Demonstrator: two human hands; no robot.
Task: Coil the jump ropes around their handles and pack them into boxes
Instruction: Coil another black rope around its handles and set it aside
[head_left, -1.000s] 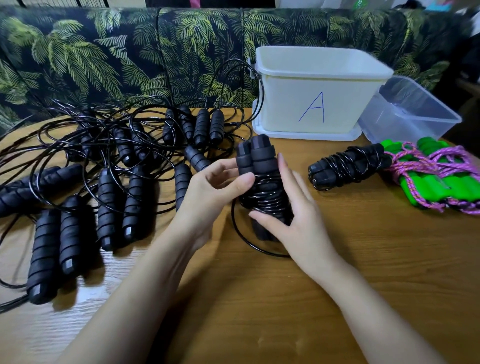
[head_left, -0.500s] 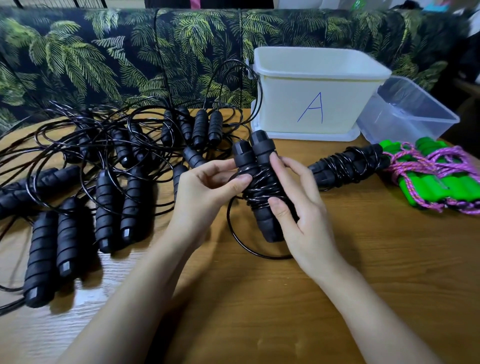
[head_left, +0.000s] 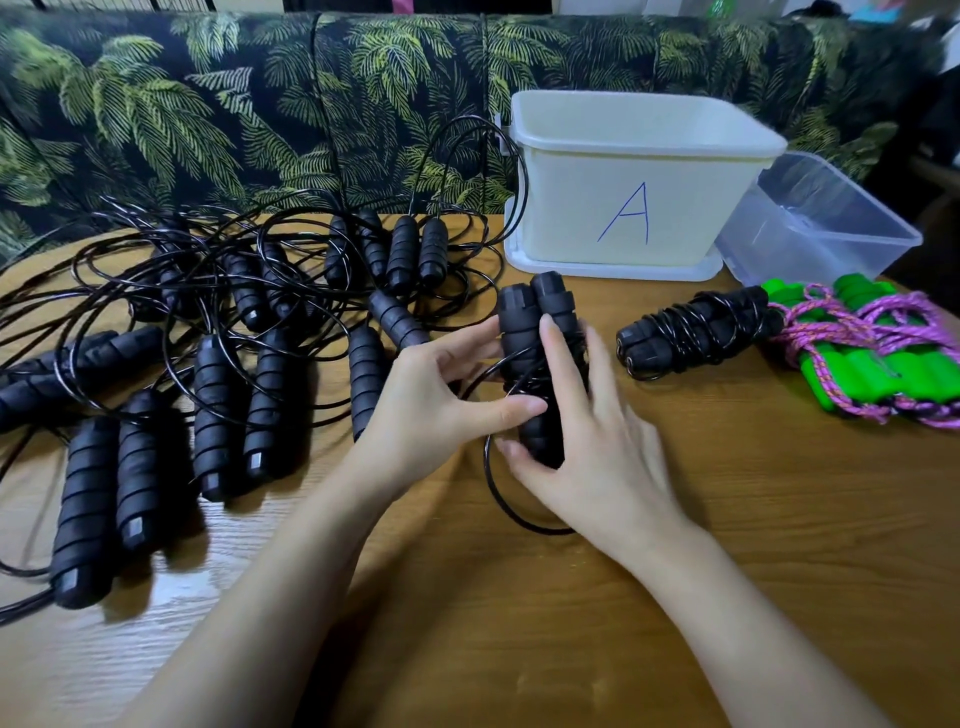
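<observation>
jump rope (head_left: 521, 332) loop smaller than before

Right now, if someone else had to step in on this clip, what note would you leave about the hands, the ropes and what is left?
Left hand: grips the black handle pair, thumb in front.
Right hand: holds the same pair lower down, fingers laid along it.
Cord is partly wound round that pair; a loose loop trails onto the table.
Done: one coiled black bundle and green-handled ropes wrapped in pink cord lie to the right, unboxed.
Left: finish this coil, coil the tangled black pile, pack everything. White box A: inside hidden. Clear box looks empty.
</observation>
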